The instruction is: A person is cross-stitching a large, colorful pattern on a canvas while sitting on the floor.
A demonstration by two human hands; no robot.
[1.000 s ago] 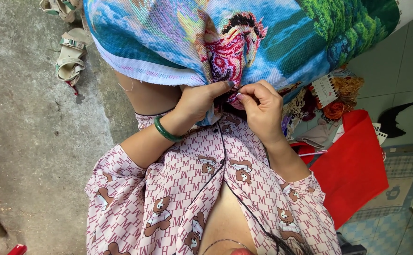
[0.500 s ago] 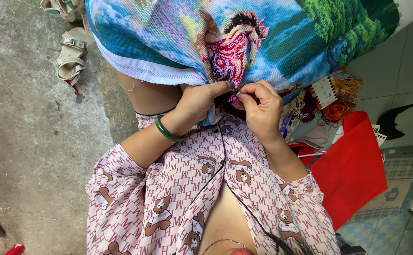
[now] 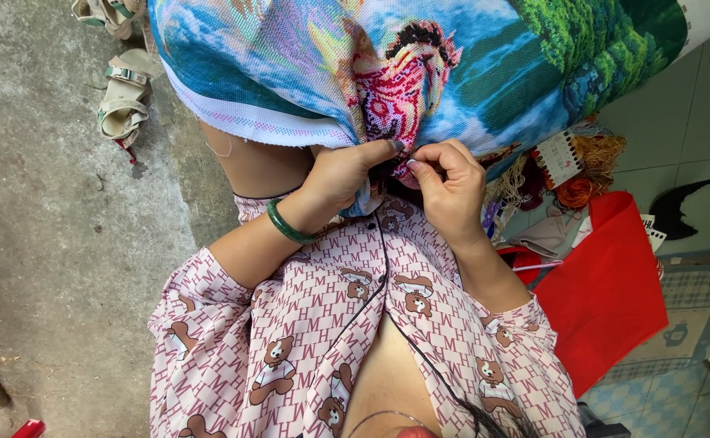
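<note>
Rough grey concrete floor on one side, pale tiled floor on the other, in daylight.

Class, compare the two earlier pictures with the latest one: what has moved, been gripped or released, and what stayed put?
Nothing visibly changed. The left hand grips the bunched colourful cross-stitch cloth as before, the right hand stays pinched at its folded edge, and the red fabric bag and beige sandals lie where they were.

Both hands meet, fingers pinched, close before the chest.

The left hand is curled, its thumb stretched toward the right hand, whose thumb and forefinger are pressed tip to tip. Both forearms are bare and bent at the elbows, rising from short sleeves; the wrists angle inward toward each other.
</note>
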